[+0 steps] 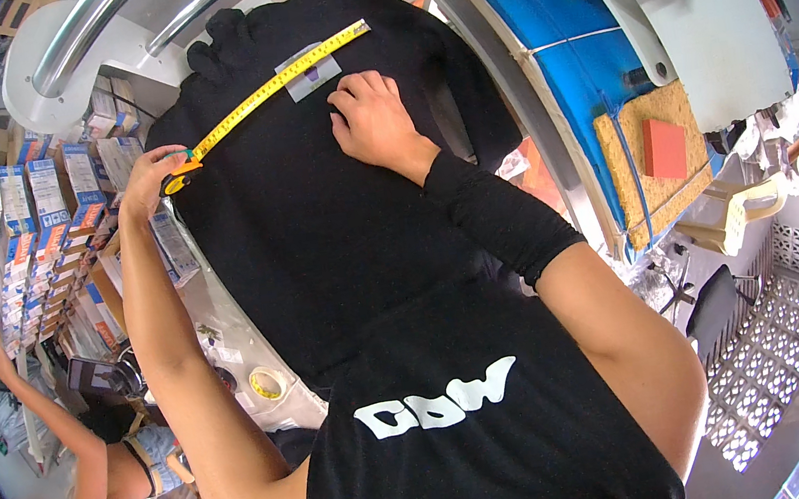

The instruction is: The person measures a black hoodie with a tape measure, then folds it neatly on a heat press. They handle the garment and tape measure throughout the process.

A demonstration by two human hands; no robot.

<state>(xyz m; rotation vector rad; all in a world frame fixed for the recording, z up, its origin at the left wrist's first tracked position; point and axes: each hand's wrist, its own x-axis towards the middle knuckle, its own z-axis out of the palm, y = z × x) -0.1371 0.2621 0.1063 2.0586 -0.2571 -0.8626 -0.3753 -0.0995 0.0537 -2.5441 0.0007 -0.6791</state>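
Note:
A black garment [291,233], seemingly a hooded sweatshirt, lies spread flat in front of me. Across its upper part runs the yellow blade of a tape measure [263,93], slanting up to the right. My left hand [145,185] grips the tape measure's yellow-and-black case at the garment's left edge. Under the blade, near the garment's upper middle, sits a small greyish film patch [313,79] with a purple mark. Just right of and below that patch, my right hand [381,123] rests on the cloth, fingers loosely bent and holding nothing. A black sleeve covers my right forearm.
Stacked boxes [36,211] fill the left side. Metal bars [88,33] cross the upper left. At right stands a blue-topped machine [542,29] carrying a cork-like board [656,165] and red block [666,149]. Another person [92,482] is at lower left, near a tape roll [267,382].

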